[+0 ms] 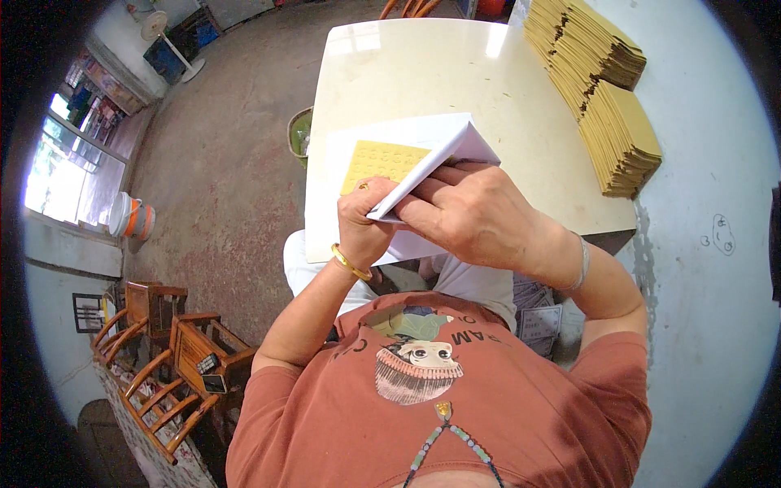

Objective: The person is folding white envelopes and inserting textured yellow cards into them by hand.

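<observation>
A folded white paper [431,172], like an open sleeve or envelope, is held up tilted over the near part of the table. My left hand [364,221] is closed on its lower left corner, thumb on top. From the right, my right hand [480,213] reaches into the fold, its fingers curled against the inner side and partly hidden. Beyond my left thumb lies a yellow sheet [382,160] with rows of small round marks. Under it rests white paper [329,175] on the cream table [407,73].
Yellow-brown paper bundles [618,134] stand stacked along the table's right edge by the wall. A green basket [299,134] is at its left side. Wooden chairs [195,350] stand at lower left, a white-and-orange bucket [133,217] near the doorway. Printed papers [540,324] lie below, right of my legs.
</observation>
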A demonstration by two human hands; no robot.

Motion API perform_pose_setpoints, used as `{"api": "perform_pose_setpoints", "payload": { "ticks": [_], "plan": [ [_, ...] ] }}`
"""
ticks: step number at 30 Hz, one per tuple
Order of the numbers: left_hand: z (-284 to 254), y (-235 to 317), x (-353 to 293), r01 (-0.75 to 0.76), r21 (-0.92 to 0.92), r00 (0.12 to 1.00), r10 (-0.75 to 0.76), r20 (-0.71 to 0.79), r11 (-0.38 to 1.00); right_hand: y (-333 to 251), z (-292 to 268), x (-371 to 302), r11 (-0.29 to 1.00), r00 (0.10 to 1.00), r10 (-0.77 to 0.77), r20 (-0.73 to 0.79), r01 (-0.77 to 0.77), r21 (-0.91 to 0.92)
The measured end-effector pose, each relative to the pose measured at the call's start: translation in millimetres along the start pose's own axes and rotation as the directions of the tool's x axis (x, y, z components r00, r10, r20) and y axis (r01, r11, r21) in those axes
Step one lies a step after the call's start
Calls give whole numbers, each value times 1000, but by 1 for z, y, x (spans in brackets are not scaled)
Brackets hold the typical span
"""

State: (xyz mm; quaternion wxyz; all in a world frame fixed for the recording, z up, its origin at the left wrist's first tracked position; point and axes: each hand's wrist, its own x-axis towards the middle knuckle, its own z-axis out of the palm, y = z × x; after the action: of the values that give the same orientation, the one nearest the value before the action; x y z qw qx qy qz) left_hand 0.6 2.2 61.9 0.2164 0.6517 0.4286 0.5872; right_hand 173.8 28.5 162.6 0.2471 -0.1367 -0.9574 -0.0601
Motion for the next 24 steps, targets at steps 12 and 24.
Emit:
{"api": "perform_pose_setpoints", "payload": {
  "ticks": [12, 24],
  "plan": [
    [-7, -1, -1, 35, -21, 998, -36, -54, 999, 2, -5, -10, 954, 970, -92, -226, 21, -298],
    [-3, 1, -3, 125, -183, 991, -130, -12, 975, 20, -30, -17, 963, 939, 158, -305, -79, 256]
  ]
}}
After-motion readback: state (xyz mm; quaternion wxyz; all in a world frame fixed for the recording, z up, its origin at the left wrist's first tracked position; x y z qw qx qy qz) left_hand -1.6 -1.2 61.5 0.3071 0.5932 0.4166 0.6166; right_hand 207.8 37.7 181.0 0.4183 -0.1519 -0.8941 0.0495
